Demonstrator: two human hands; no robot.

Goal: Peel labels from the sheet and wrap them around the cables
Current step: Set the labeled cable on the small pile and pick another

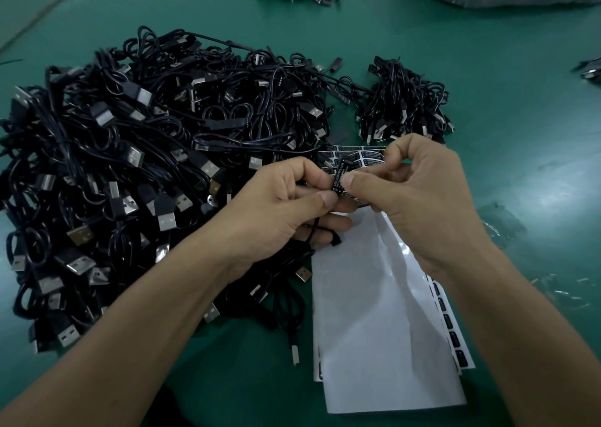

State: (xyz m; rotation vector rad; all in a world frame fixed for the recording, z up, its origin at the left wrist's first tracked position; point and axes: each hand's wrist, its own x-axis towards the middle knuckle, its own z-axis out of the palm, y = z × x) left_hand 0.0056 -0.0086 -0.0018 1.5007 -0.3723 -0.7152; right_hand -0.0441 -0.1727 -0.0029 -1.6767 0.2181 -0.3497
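Black and thin, the label [338, 176] looks feather-light, limp and sticky, so I'd take it by an edge. The right hand [419, 195] pinches it between thumb and forefinger against the cable [312, 233]. The left hand [286, 202] grips that cable with curled fingers, just above the sheet [374, 296].

Both hands meet above the green desk [487, 84]. The left hand [286, 198] grips a black cable [313, 235], which hangs down from its fingers. The right hand [419, 195] pinches a black label [338, 176] against that cable, its thumb just beside the left thumb. Beneath them lies the sheet [374, 312], mostly bare white backing, with some labels at its far end. A big pile [146, 166] of cables sits to the left and a small pile [403, 101] beyond the hands.
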